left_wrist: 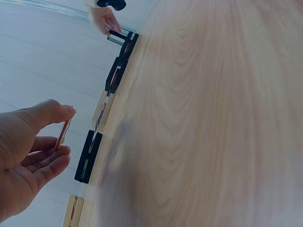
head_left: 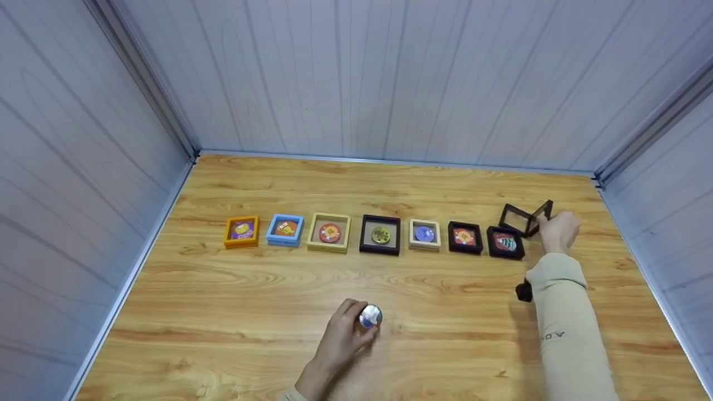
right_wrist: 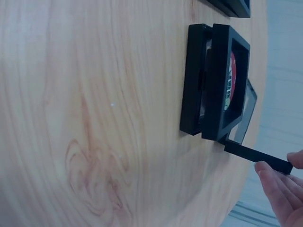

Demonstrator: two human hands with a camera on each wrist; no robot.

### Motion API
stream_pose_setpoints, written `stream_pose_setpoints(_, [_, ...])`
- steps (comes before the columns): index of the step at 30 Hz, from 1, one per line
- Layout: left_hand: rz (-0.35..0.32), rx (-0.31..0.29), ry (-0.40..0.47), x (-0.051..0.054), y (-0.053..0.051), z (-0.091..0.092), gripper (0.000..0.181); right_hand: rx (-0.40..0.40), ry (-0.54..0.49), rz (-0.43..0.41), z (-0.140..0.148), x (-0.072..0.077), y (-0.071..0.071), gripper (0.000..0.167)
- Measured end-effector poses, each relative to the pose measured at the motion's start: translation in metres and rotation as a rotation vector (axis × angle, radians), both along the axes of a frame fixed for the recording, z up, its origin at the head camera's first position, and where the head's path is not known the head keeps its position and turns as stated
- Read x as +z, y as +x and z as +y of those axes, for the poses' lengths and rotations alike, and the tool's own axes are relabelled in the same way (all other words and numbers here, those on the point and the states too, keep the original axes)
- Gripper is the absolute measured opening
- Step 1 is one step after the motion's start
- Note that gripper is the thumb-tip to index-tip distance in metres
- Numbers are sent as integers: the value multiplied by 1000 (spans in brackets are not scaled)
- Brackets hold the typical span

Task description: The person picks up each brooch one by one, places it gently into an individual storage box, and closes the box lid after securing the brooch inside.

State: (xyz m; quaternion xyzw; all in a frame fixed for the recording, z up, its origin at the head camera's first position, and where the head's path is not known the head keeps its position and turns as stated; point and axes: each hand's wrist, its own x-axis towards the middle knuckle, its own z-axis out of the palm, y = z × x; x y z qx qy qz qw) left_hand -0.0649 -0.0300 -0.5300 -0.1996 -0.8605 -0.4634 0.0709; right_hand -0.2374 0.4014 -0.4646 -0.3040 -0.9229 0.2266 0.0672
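In the head view my left hand (head_left: 342,334) pinches a round, shiny badge (head_left: 370,316) by its edges above the front middle of the table. The left wrist view shows the thin badge (left_wrist: 63,134) edge-on between thumb and fingers. Far to the right, my right hand (head_left: 558,231) pinches one raised half of an opened black display frame (head_left: 515,218). Its other half lies behind a closed black frame (head_left: 506,242) with a red and teal badge inside. In the right wrist view, thumb and fingers hold the end of the raised half (right_wrist: 258,156).
Leftward along the row stand several closed frames with round badges: black (head_left: 465,238), cream (head_left: 424,234), larger black (head_left: 380,235), yellow (head_left: 328,232), blue (head_left: 285,229) and orange (head_left: 242,231). White panel walls (head_left: 367,78) enclose the wooden table (head_left: 267,312) at the back and sides.
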Motion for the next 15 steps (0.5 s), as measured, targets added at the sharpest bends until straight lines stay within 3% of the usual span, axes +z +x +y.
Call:
stream_pose_setpoints(8, [35,-1,10,-3,0,-1,36,-71,-9,109,11,-8,8,36])
stream_pose_setpoints(15, [16,5,3,-2,0,-2,35,-85,-10,225,13,-8,11,37])
